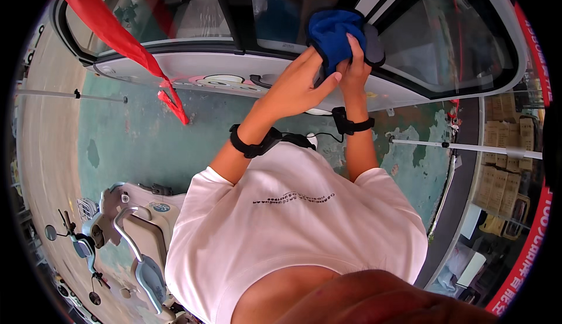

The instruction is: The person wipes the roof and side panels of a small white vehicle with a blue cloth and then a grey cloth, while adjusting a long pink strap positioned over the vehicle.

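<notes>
A blue microfiber cloth [336,32] with dark edging and a grey underside [374,47] is bunched up in front of the side windows of a small white vehicle [210,67]. My right hand [354,67] grips it from below, with a finger laid over its blue face. My left hand [296,82] holds its left side; the fingers disappear behind the fabric and the thumb sticks out to the right. Behind the cloth are a dark window pillar and the rear side window [443,43]. I cannot tell whether the cloth touches the glass.
A red cloth strip [118,30] hangs at the left. Below the vehicle's windows is a black door handle [261,81]. A light-blue scooter [145,253] stands behind me on the left. Metal poles [470,147] reach in from both sides. Cardboard boxes [496,190] are stacked at the right.
</notes>
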### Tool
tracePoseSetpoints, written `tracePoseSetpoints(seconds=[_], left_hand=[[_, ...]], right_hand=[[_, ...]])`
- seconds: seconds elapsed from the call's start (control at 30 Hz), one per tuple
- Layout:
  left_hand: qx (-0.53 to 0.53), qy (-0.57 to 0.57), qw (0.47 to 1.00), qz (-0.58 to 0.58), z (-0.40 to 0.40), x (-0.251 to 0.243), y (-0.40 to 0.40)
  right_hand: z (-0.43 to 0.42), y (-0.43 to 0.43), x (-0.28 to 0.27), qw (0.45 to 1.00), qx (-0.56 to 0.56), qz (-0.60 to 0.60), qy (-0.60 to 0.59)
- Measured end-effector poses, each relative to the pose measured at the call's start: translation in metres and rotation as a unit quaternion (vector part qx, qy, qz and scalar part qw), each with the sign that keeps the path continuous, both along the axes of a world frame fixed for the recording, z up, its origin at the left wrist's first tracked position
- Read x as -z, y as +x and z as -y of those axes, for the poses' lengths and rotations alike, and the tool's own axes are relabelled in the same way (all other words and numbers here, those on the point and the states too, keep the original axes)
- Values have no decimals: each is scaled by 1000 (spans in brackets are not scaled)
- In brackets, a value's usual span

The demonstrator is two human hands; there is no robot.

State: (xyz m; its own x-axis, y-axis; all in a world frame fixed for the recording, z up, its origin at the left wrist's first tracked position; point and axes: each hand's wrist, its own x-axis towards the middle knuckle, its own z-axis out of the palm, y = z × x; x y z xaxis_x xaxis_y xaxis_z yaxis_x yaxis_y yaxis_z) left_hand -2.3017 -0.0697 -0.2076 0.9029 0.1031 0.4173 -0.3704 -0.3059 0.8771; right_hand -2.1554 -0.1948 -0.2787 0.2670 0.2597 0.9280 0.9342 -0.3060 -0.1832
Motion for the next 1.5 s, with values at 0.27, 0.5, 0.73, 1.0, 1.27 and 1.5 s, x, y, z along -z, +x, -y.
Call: tracePoseSetpoints(seconds=[0.27, 0.5, 0.73, 1.0, 1.27, 1.5], left_hand=[[-47, 113, 952, 280, -1, -49, -6], [-167, 128, 974, 80, -84, 64, -36], [-9, 228, 913, -339, -128, 147, -62], [-76, 120, 978, -156, -133, 102, -65], [-319, -54, 945, -55, -183, 128, -100], [-489, 30, 870, -62, -209, 115, -140]], right_hand=[[-46, -17, -104, 999, -6, 19, 46], [-95, -27, -12, 982, 12, 25, -185], [-88, -14, 85, 910, -44, -1, -413], [-136, -13, -106, 964, 120, 223, -83], [-172, -11, -102, 955, 143, 259, -22], [-164, -42, 22, 966, -66, 81, -237]])
